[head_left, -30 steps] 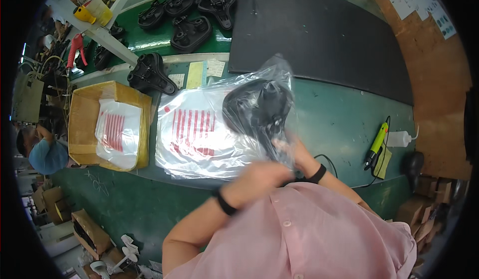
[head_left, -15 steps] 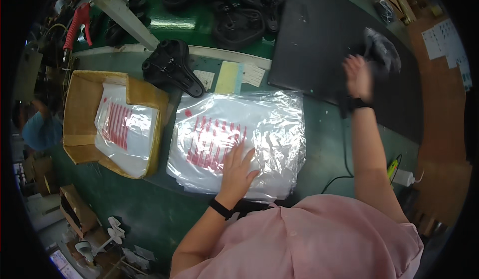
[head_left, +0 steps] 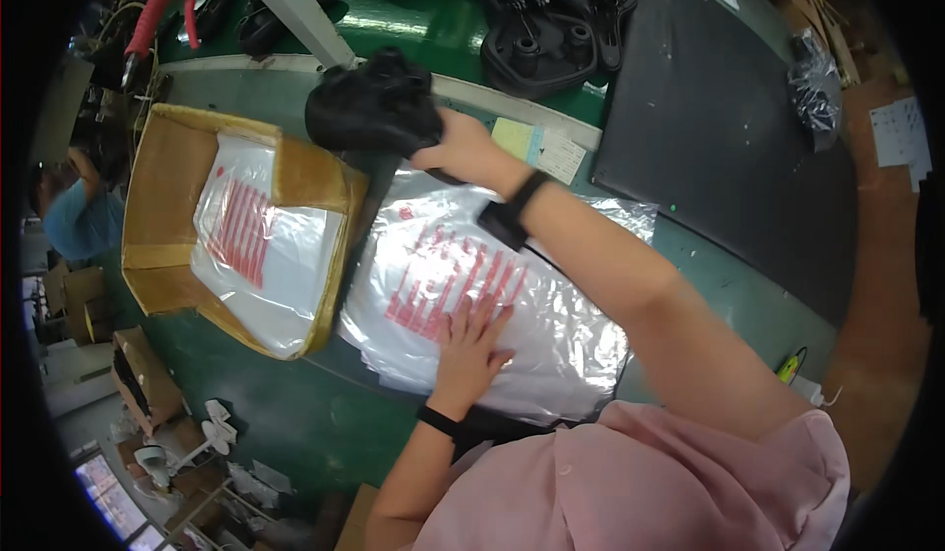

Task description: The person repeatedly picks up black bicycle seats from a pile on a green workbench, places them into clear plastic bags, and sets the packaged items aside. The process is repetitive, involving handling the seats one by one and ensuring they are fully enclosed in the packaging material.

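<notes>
Black saddle [head_left: 372,113] now gripped in my right hand [head_left: 461,145], swung over from the mat; left hand [head_left: 471,339] still flat on the bags [head_left: 551,305]

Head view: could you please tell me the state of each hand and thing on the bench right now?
Right hand: closed on the black saddle.
Black saddle: gripped, unbagged.
Left hand: flat, pressing the stack of clear bags.
Stack of clear bags: lying flat.
Cardboard box: open, bags inside.
Bagged saddle: wrapped, on the black mat.

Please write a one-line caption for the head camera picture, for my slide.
Left hand flat on a stack of clear printed bags; right hand grips a black saddle on the green bench.
</notes>
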The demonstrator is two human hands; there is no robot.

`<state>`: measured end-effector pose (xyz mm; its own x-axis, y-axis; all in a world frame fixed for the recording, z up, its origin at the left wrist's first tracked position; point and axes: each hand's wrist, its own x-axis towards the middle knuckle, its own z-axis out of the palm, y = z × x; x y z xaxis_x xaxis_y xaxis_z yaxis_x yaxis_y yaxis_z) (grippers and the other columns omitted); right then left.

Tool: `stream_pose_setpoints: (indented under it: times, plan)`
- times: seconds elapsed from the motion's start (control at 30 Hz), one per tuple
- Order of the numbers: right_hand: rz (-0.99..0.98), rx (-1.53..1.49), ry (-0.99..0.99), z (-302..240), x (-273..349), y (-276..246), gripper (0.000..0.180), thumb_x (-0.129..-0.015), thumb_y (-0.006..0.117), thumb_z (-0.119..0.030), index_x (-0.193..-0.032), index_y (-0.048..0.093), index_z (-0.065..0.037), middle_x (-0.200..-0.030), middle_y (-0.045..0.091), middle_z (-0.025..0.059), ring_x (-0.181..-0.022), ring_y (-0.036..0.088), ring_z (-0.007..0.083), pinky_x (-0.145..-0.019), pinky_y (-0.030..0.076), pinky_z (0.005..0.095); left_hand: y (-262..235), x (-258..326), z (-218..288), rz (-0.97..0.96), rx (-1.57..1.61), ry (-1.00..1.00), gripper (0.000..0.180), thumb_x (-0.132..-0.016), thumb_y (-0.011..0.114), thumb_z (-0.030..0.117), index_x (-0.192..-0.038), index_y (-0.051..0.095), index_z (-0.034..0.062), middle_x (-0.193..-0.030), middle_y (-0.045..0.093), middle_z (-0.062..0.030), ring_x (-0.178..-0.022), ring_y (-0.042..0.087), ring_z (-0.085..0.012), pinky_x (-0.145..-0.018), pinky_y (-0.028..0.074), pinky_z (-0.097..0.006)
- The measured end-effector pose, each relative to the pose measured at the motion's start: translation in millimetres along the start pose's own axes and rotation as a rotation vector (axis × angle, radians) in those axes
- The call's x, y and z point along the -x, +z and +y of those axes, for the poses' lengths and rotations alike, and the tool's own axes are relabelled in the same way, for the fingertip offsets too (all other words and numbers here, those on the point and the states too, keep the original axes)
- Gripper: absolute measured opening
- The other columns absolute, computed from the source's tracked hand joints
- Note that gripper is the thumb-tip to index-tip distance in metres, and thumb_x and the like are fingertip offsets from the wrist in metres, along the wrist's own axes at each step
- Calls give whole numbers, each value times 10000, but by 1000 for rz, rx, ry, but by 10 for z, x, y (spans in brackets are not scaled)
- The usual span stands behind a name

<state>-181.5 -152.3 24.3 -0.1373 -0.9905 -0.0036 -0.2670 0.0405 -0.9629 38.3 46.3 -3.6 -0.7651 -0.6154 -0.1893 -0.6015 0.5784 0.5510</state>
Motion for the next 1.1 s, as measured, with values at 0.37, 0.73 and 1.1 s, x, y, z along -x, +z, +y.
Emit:
stream_pose_setpoints:
  times: [0.37,0.73,1.1]
  plan:
    - [-205,-1839,258,-444,3345,-1113,929,-796,596,-391,-1425,134,113,-913,499,188,-585,578,242,-392,473,291,-184,-334,486,301,139,126,506,-827,668,144,-1300,512,57,-1310,473,-218,-1216,414,-399,-1023,325,-497]
    - [-35,-1734,191,-737,5099,-1038,867,-799,552,-511,-1370,285,83,-785,485,132,-463,516,189,-309,393,247,-648,-229,2817,214,-41,644,1162,-509,805,588,-1473,321,155,-1518,216,-221,-1372,203,-482,-1095,215,-562]
    - [493,-766,537,-426,5877,-1271,744,-765,677,-292,-1337,348,52,-922,571,158,-668,606,251,-579,519,323,406,-714,1782,220,142,32,566,-796,715,302,-1241,509,19,-1055,572,-180,-1022,541,-357,-859,459,-425]
